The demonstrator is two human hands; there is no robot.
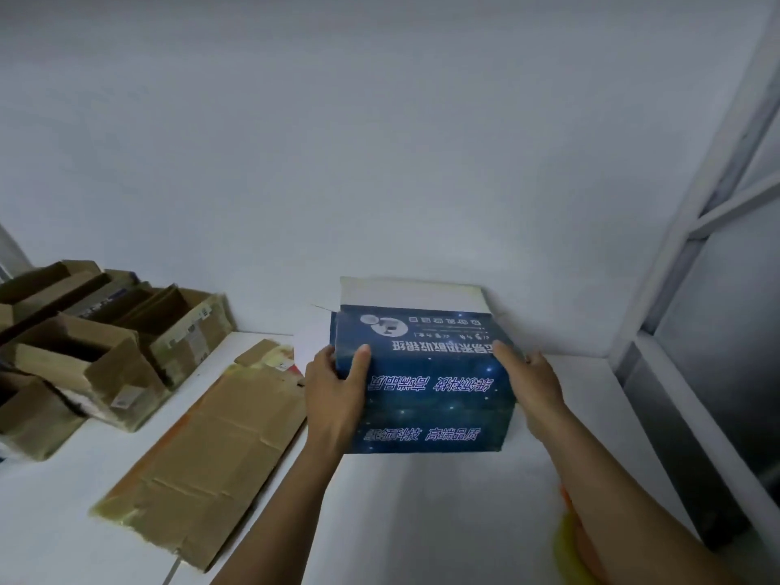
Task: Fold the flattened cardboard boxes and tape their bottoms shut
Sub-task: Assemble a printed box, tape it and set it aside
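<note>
The left hand (pixel 335 390) is gripping the blue box's (pixel 426 399) left edge and the right hand (pixel 529 384) is gripping its right edge above the white bench (pixel 422 508), beside a flattened cardboard sheet (pixel 211 441).

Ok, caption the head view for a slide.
Left hand and right hand hold a blue printed box; flattened brown cardboard lies left of it.
</note>
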